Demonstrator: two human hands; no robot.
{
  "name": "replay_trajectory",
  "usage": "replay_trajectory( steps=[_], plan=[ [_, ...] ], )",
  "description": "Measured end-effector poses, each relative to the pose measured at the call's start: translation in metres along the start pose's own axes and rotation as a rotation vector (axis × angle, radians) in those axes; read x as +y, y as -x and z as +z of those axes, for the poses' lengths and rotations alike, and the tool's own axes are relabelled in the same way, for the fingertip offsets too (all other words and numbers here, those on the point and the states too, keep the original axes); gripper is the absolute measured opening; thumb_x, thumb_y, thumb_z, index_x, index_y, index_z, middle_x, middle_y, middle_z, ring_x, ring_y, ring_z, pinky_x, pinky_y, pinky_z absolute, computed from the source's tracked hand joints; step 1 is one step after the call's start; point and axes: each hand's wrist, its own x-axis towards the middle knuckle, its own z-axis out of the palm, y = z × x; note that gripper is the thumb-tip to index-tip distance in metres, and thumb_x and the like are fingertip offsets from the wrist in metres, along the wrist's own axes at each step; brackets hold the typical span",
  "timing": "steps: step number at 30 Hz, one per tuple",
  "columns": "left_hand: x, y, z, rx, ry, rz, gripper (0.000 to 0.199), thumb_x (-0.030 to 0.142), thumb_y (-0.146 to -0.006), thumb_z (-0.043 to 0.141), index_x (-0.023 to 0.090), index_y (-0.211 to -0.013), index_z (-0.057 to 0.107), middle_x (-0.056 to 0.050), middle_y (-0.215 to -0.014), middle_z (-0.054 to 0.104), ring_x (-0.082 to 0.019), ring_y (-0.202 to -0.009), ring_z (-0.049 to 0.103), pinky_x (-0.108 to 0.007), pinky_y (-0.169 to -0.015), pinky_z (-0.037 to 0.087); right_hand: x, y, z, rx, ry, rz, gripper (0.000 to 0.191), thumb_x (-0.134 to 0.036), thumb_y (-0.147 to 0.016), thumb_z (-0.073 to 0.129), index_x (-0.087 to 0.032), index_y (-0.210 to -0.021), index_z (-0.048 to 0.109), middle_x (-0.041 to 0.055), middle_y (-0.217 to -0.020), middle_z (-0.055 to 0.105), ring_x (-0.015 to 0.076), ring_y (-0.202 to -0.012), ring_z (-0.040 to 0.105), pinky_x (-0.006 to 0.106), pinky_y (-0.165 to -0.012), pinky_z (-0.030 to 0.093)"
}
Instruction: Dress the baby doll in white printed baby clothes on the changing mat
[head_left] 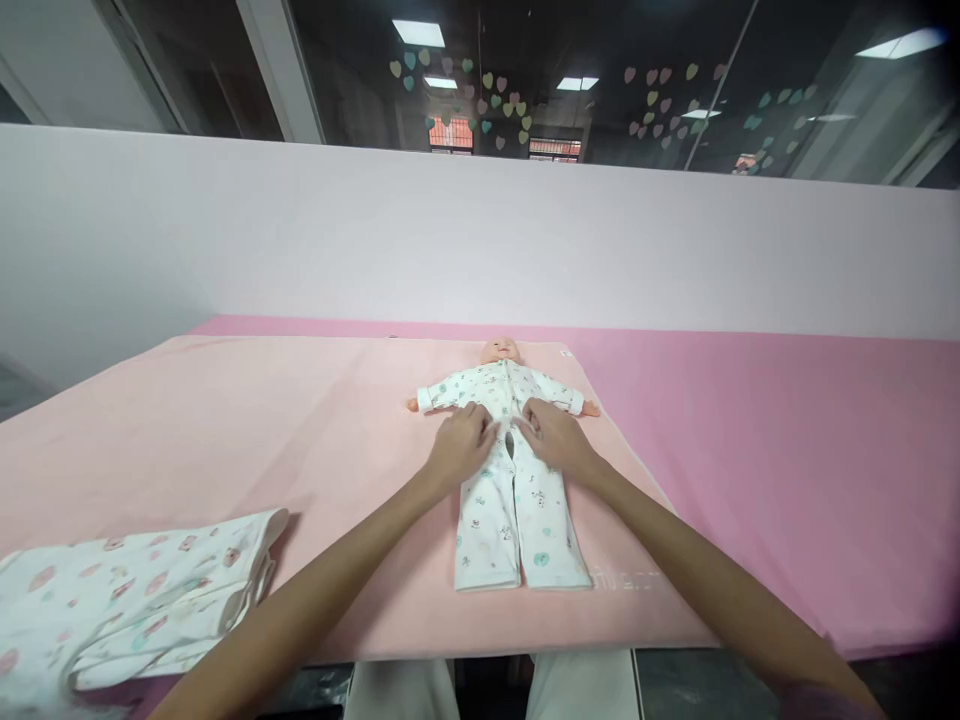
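A baby doll (501, 350) lies on its back with its arms spread out, dressed in a white patterned romper (487, 510). My left hand (463, 440) is closed on the romper's fabric at the doll's left-of-picture waist. On the other side of the front opening, my right hand (556, 436) pinches the fabric too. Between the hands, a small dark gap shows in the romper just below the waist. The trouser legs lie flat and straight toward me. Whatever fastening may sit under my fingertips is too small to make out.
A peach blanket (187, 430) lies under the doll on a pink surface (787, 450). Folded printed cloth (142, 590) rests at the near left, by my left forearm. A white wall (480, 240) with dark windows above stands behind.
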Motion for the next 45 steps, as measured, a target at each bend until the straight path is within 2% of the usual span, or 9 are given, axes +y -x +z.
replay_trajectory(
  steps=[5, 11, 15, 20, 24, 31, 37, 40, 45],
  plan=[
    [-0.071, 0.006, -0.054, 0.04, 0.012, -0.455, 0.031, 0.043, -0.101, 0.041, 0.024, -0.08, 0.052, -0.007, -0.087, 0.07, -0.026, -0.084, 0.066, -0.033, -0.069, 0.037, 0.071, 0.021, -0.05, 0.188, 0.107, 0.303, 0.033, -0.044, -0.105, 0.04, -0.027, -0.076, 0.04, -0.0003, -0.068, 0.053, 0.0209, -0.064, 0.048, 0.033, -0.064, 0.032],
    [-0.124, 0.041, -0.076, -0.111, -0.251, -0.472, 0.025, 0.043, -0.094, 0.053, 0.023, -0.079, 0.056, -0.011, -0.089, 0.072, -0.032, -0.089, 0.066, -0.036, -0.076, 0.04, 0.149, 0.07, -0.062, -0.032, 0.159, 0.457, 0.025, -0.046, -0.094, 0.056, -0.028, -0.078, 0.053, 0.0041, -0.078, 0.067, 0.0252, -0.074, 0.06, 0.036, -0.068, 0.04],
    [-0.104, 0.022, -0.054, 0.119, -0.279, -0.234, 0.025, 0.036, -0.096, 0.05, 0.02, -0.11, 0.063, -0.016, -0.123, 0.068, -0.036, -0.116, 0.059, -0.046, -0.097, 0.045, 0.128, 0.051, -0.041, 0.126, 0.076, 0.322, 0.028, -0.051, -0.099, 0.049, -0.026, -0.097, 0.062, 0.0086, -0.1, 0.072, 0.0271, -0.09, 0.065, 0.039, -0.078, 0.048],
    [-0.076, -0.036, -0.024, 0.072, -0.145, 0.055, 0.035, 0.037, -0.104, 0.043, 0.02, -0.129, 0.06, -0.014, -0.141, 0.062, -0.032, -0.13, 0.054, -0.047, -0.109, 0.043, 0.096, -0.016, -0.01, 0.119, 0.006, 0.077, 0.043, -0.047, -0.1, 0.05, -0.022, -0.131, 0.063, 0.0145, -0.137, 0.066, 0.0318, -0.128, 0.058, 0.047, -0.109, 0.047],
    [-0.079, -0.085, -0.008, -0.056, -0.045, -0.133, 0.047, 0.047, -0.106, 0.039, 0.018, -0.138, 0.058, -0.017, -0.154, 0.057, -0.034, -0.144, 0.048, -0.048, -0.119, 0.034, 0.1, -0.066, 0.008, 0.013, -0.148, 0.292, 0.057, -0.051, -0.099, 0.053, -0.021, -0.148, 0.055, 0.0153, -0.158, 0.054, 0.034, -0.148, 0.045, 0.049, -0.122, 0.035],
    [-0.125, -0.14, -0.001, -0.177, 0.099, -0.395, 0.055, 0.066, -0.097, 0.048, 0.016, -0.097, 0.071, -0.018, -0.111, 0.078, -0.034, -0.107, 0.073, -0.036, -0.085, 0.051, 0.143, -0.116, 0.008, -0.008, -0.316, 0.487, 0.045, -0.06, -0.087, 0.07, -0.022, -0.11, 0.07, 0.0107, -0.125, 0.075, 0.0269, -0.112, 0.07, 0.035, -0.094, 0.054],
    [-0.148, -0.158, 0.008, -0.138, 0.183, -0.475, 0.034, 0.051, -0.09, 0.065, 0.017, -0.088, 0.069, -0.012, -0.094, 0.077, -0.028, -0.086, 0.072, -0.034, -0.072, 0.051, 0.171, -0.136, 0.012, 0.046, -0.326, 0.588, 0.036, -0.053, -0.081, 0.074, -0.022, -0.098, 0.065, 0.0078, -0.1, 0.076, 0.0243, -0.09, 0.07, 0.035, -0.078, 0.056],
    [-0.146, -0.155, 0.008, -0.042, 0.138, -0.469, 0.024, 0.037, -0.088, 0.068, 0.018, -0.102, 0.067, -0.014, -0.112, 0.075, -0.032, -0.107, 0.069, -0.039, -0.087, 0.052, 0.172, -0.129, 0.012, 0.084, -0.235, 0.609, 0.026, -0.035, -0.073, 0.08, -0.021, -0.088, 0.064, 0.0128, -0.098, 0.073, 0.0317, -0.098, 0.067, 0.044, -0.087, 0.054],
    [-0.112, -0.123, -0.001, 0.179, 0.07, -0.021, 0.025, 0.035, -0.1, 0.052, 0.022, -0.118, 0.064, -0.013, -0.131, 0.067, -0.032, -0.127, 0.054, -0.048, -0.108, 0.043, 0.137, -0.099, 0.004, 0.228, -0.166, 0.279, 0.02, -0.034, -0.093, 0.059, -0.023, -0.11, 0.065, 0.0125, -0.127, 0.067, 0.029, -0.117, 0.059, 0.047, -0.108, 0.045]
  ],
)
